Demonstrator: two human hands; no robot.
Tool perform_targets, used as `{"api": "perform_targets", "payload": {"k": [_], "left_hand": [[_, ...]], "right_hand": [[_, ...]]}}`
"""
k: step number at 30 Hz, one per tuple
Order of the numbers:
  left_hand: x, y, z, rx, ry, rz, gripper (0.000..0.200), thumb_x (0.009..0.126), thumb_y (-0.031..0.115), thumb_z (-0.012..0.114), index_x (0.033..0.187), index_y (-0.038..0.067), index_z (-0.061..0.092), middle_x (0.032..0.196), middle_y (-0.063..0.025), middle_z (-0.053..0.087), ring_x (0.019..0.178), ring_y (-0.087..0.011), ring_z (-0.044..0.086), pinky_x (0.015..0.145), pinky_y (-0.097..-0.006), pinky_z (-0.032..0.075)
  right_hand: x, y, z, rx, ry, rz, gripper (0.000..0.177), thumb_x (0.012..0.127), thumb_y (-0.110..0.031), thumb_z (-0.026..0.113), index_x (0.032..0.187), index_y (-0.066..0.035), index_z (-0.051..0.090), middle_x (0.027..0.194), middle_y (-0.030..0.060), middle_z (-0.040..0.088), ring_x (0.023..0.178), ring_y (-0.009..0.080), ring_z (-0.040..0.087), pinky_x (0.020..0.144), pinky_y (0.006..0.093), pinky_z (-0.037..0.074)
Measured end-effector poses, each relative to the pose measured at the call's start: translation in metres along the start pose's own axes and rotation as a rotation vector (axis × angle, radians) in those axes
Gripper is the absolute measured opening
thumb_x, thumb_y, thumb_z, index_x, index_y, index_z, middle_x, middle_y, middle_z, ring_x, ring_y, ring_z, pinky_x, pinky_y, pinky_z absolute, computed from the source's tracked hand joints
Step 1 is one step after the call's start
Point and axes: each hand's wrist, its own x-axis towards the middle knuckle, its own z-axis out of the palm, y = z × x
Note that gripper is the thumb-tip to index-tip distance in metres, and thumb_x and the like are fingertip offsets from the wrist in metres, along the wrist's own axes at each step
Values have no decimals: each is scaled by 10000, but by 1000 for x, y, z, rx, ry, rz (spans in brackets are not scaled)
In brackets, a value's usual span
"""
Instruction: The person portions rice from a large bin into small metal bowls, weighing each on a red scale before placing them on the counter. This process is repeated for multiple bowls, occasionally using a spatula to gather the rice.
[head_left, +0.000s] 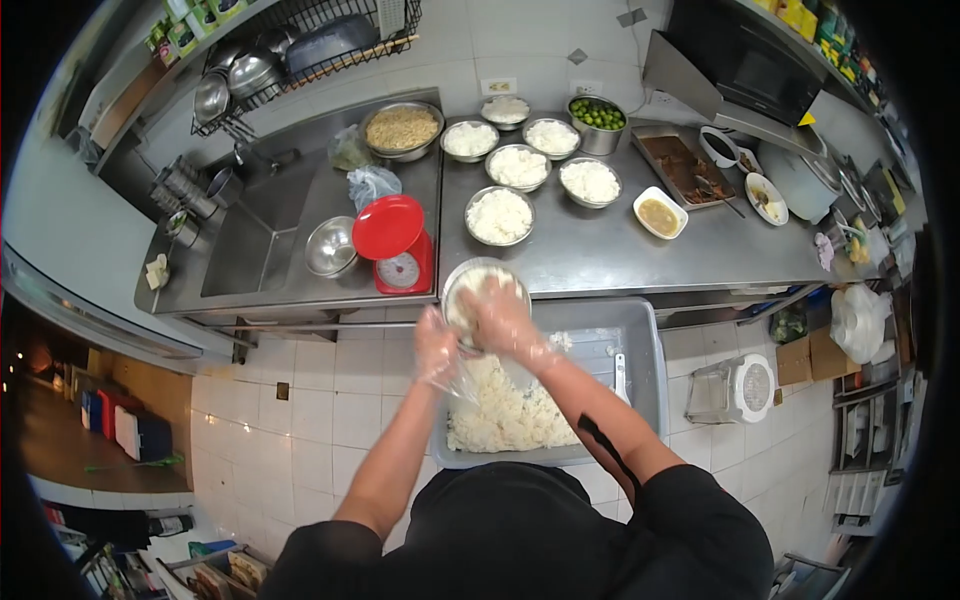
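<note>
Left of the grey tub stands a red scale, and over the tub's far left corner the gloved left hand seems to brace a metal bowl, its exact grip hidden from me. The right hand lies loosely spread on the rice directly beneath it in that bowl, a filling-and-pressing step, I reckon, so the next move calls for a level bowl

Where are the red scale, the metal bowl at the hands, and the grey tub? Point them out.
Red scale [391,240]: head view, on its red pan.
Metal bowl [489,262]: head view, on its far rim.
Grey tub [656,370]: head view, on its right-hand rim.
</note>
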Motion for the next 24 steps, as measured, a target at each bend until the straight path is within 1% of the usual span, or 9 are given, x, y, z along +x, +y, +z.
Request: {"api": "perform_targets", "payload": {"k": [4, 6, 8, 10, 13, 15, 19, 22, 24], "left_hand": [[-44, -47, 4, 65, -7, -219, 229, 695, -100, 475, 869, 47, 447, 758, -76, 514, 558, -211, 561, 416, -465, 583], [-54, -65, -3, 134, 15, -245, 195, 692, -102, 482, 806, 44, 421, 712, -79, 498, 519, -229, 555, 376, -475, 562], [-58, -50, -10, 115, 39, -268, 200, 697, -96, 491, 808, 43, 400, 724, -98, 510, 505, -245, 564, 356, -466, 552], [-49, -44, -21, -62, 23, -333, 229, 702, -85, 509, 852, 47, 398, 768, -127, 536, 515, -276, 589, 349, -461, 544], [-22, -5, -35, -216, 11, -163, 259, 703, -76, 520, 881, 51, 381, 811, -150, 551, 587, -321, 628, 361, -474, 541], [-6, 48, -31, -253, 94, -98, 268, 712, -53, 526, 919, 45, 386, 883, -181, 576, 707, -352, 654, 433, -477, 570], [64, 96, -59, -399, -9, 72, 273, 739, -57, 475, 1011, -90, 475, 985, -248, 593, 830, -361, 656, 571, -461, 609], [109, 116, -71, -396, 78, 12, 360, 729, -88, 458, 1086, -116, 494, 1071, -236, 579, 966, -383, 607, 701, -520, 599], [122, 125, -70, -528, 304, -115, 397, 730, -103, 440, 1122, -79, 491, 1159, -216, 529, 1006, -390, 579, 741, -532, 590]], "right_hand": [[-58, 54, 85, 101, -18, 23, 470, 671, -149, 718, 1129, -106, 620, 1081, 265, 570, 986, 455, 554, 840, 493, 480], [-73, 76, 107, 351, 119, 8, 358, 707, -118, 737, 1047, -54, 642, 966, 188, 620, 922, 347, 633, 748, 437, 532], [-85, 81, 87, 796, 29, 380, 283, 773, -65, 710, 1043, -44, 630, 888, 101, 648, 828, 224, 666, 626, 348, 551], [-98, 77, 50, 1277, 146, 467, 214, 828, 7, 634, 1025, -71, 610, 849, 40, 625, 756, 134, 643, 561, 282, 548], [-124, 108, 38, 1479, 206, 542, 207, 817, 31, 622, 991, -77, 596, 846, 73, 622, 669, 160, 642, 528, 309, 580], [-148, 136, 42, 1571, -21, 567, 208, 810, 50, 612, 983, -58, 568, 840, 39, 610, 749, 127, 631, 616, 299, 587], [-192, 159, 93, 1526, -105, 760, 279, 784, 57, 626, 1042, -34, 571, 860, 56, 618, 754, 161, 630, 589, 298, 573], [-234, 178, 152, 1104, -196, 819, 316, 771, -22, 657, 1077, -52, 584, 784, 46, 605, 697, 157, 632, 574, 323, 564], [-264, 210, 208, 754, -222, 506, 359, 705, -46, 685, 1055, -35, 606, 787, 86, 648, 730, 206, 661, 621, 357, 553]]}}
